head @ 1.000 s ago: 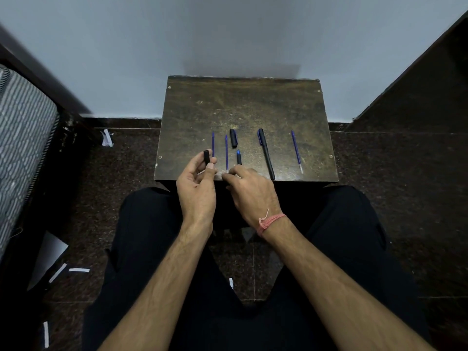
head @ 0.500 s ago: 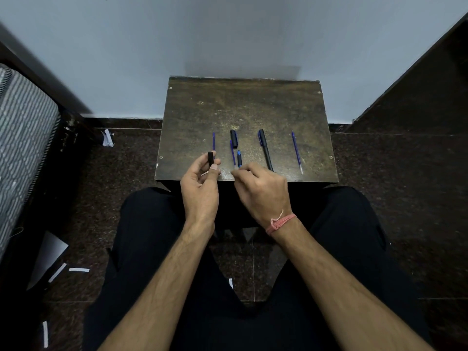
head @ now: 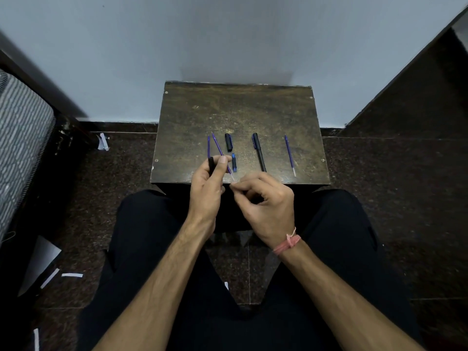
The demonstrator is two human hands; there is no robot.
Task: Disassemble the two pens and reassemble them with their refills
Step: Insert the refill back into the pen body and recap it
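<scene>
On the small dark wooden table [head: 238,110] at the centre of the frame the pen parts lie mostly with their long axes running from the far edge toward the person. The assembled black pen [head: 259,152] lies right of centre, cap end toward the wall and tip toward the near edge, leaning slightly right. Well to its right a blue refill [head: 289,154] lies on nearly the same line, its pale tip toward the person. Left of the pen a short black cap [head: 229,142] lies lengthwise, and just below it a small blue-black grip piece [head: 234,163]. At the left of the row a second blue refill [head: 208,145] lies straight, its near end hidden behind the left hand. A third refill [head: 220,153] runs slantwise from upper left to lower right, its fine tip ending at the fingertips of the right hand [head: 266,203]; whether it rests on the table or is lifted cannot be told. No writing or brand can be read on any part. The left hand [head: 206,188] is raised over the near edge of the table, palm turned inward, thumb and fingers closed around a black barrel [head: 211,163] that stands nearly upright, open end up. The right hand is loosely curled, thumb and forefinger pinched at the refill's tip, with a pink thread band [head: 287,243] at the wrist
</scene>
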